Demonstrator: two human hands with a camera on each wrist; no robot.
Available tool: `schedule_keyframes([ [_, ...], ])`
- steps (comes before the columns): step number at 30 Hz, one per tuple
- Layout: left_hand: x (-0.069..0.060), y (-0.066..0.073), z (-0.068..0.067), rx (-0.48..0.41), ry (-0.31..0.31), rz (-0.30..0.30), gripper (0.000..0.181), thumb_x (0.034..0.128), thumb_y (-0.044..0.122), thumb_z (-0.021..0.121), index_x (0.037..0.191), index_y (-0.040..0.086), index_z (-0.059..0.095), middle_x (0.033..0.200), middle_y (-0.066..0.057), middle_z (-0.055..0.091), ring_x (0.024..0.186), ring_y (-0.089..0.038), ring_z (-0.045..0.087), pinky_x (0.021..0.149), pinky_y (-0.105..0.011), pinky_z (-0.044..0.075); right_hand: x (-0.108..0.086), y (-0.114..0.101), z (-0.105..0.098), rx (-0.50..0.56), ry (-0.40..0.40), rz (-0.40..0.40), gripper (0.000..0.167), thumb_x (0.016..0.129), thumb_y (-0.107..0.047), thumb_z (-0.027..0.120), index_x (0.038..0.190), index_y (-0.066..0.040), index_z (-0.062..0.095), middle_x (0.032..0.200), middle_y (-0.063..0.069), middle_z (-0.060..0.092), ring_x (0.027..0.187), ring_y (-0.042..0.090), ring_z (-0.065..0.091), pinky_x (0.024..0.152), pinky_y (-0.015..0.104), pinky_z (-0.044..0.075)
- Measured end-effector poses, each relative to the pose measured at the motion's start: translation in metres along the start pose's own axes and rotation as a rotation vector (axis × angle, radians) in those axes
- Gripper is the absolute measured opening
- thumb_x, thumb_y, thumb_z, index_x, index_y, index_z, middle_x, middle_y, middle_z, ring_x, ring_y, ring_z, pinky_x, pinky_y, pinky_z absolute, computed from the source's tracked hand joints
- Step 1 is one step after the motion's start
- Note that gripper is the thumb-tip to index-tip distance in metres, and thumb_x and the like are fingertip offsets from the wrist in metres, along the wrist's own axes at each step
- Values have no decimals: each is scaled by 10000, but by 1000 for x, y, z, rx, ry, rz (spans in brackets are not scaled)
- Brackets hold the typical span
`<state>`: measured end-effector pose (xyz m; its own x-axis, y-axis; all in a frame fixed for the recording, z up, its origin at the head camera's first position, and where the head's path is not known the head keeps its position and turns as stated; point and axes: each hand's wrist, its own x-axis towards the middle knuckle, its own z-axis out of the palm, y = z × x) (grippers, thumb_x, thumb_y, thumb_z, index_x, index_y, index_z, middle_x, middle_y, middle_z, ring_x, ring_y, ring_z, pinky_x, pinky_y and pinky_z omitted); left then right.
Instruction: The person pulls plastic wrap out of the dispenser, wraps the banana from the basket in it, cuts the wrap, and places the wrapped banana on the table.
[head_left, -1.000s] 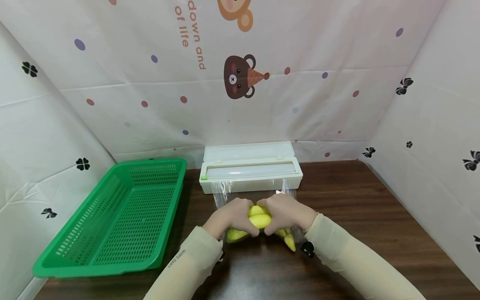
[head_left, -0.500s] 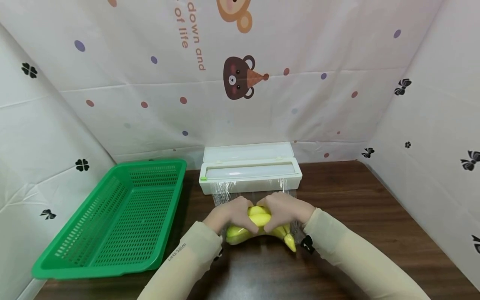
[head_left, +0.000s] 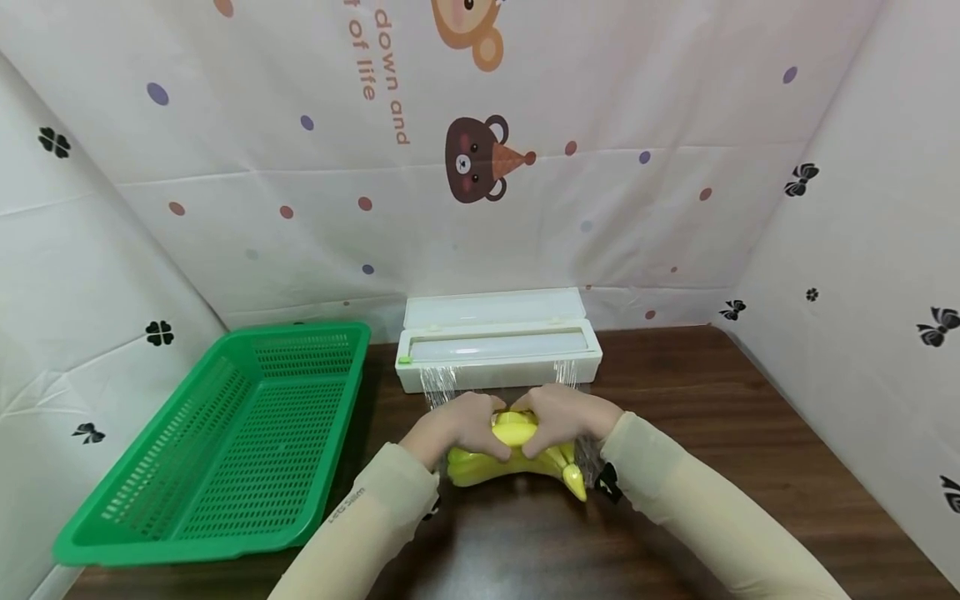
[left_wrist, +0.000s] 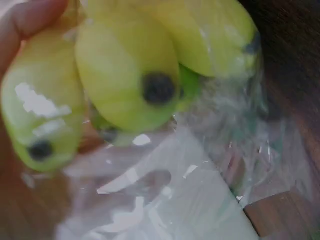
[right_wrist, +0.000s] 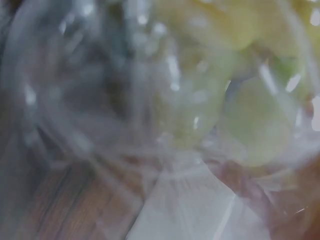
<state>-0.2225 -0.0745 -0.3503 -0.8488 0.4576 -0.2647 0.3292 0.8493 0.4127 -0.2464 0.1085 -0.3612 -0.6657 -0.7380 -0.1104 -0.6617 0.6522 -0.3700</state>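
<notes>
A bunch of yellow bananas (head_left: 498, 473) lies near the middle of the dark table, its stem end towards the right. My left hand (head_left: 468, 423) grips its left part from above, and my right hand (head_left: 561, 414) grips the right part; the thumbs sit close together on the near side. Clear cling film (head_left: 438, 382) runs from a white dispenser box (head_left: 498, 373) to the bunch. In the left wrist view, film covers green-tinged bananas (left_wrist: 127, 65) with dark tips. Crumpled film (right_wrist: 80, 100) blurs the right wrist view. The fingers' far side is hidden.
A green plastic basket (head_left: 330, 492) with perforated walls stands to the left. Behind the bunch, the dispenser's lid (head_left: 495, 307) is raised against the printed backdrop (head_left: 300, 250). Sheets also bound both sides of the dark wooden table (head_left: 697, 408).
The bunch has tilted so that more of its near underside shows below my hands. Both hands keep their grip and have shifted only slightly.
</notes>
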Motion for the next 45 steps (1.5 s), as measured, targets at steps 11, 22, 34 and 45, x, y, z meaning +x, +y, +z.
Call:
schedule_keyframes([
  [11, -13, 8, 12, 290, 205, 71, 545, 715, 341, 725, 1184, 100, 593, 928, 1, 561, 738, -138, 485, 625, -330, 421, 4, 3, -3, 17, -38, 51, 285, 633, -270, 697, 906, -208, 641, 615, -107, 484, 515, 42, 414, 487, 220, 394],
  [22, -8, 5, 4, 220, 159, 86, 455, 709, 309, 772, 1098, 109, 644, 865, 36, 600, 701, -103, 484, 577, -245, 406, -4, 2, -1, 109, -60, 136, 804, 668, -332, 758, 1388, -111, 477, 825, -17, 578, 632, 89, 477, 579, 257, 433],
  [34, -4, -5, 0, 144, 79, 23, 581, 702, 398, 793, 1184, 138, 601, 834, 59, 580, 707, -119, 520, 637, -293, 437, -9, 4, 4, 137, 42, 15, 581, 755, -282, 744, 1274, -131, 532, 879, -75, 561, 711, 70, 525, 642, 249, 461],
  [45, 1, -15, 0, 37, 54, -13, 842, 751, 404, 763, 1441, 114, 375, 1037, -4, 592, 845, -159, 531, 771, -359, 449, -11, 6, -1, 102, 139, -15, 595, 833, -303, 685, 1345, -69, 491, 1092, -7, 583, 854, 100, 512, 758, 285, 437],
])
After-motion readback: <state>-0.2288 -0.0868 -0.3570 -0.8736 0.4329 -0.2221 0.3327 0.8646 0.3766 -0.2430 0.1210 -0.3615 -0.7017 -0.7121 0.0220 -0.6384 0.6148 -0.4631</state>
